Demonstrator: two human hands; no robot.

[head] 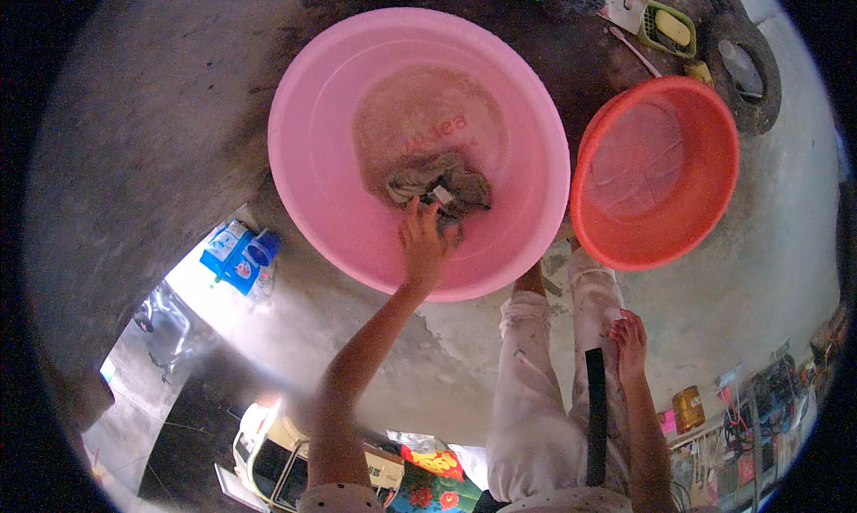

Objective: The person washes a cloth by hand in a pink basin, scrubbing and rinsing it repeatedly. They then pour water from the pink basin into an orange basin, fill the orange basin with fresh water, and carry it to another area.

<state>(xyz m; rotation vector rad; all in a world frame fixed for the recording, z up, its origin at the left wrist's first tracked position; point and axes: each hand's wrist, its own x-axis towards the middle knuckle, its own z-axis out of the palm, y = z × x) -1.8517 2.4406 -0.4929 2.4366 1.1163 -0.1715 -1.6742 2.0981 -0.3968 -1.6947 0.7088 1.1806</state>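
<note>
Inside a large pink plastic basin (321, 245), a bunched dark wet cloth (418, 178) lies in shallow, brownish water. A small white piece (443, 195), perhaps a tag, shows on top of the cloth. My left hand (426, 242) reaches over the near rim to the cloth's near edge, fingers and thumb apart. Whether the fingertips touch the cloth is hard to see. My right hand (629, 339) is beside my light trouser leg (596, 305), fingers partly curled. Whether it pinches the trouser fabric cannot be made out.
A red-orange basin (703, 198) stands tilted against the pink one's right side. Beyond it are a toothbrush (636, 51), a green soap dish (648, 34) with yellow soap (673, 27), and a dark ring-shaped object (770, 98). A blue packet (231, 255) lies left.
</note>
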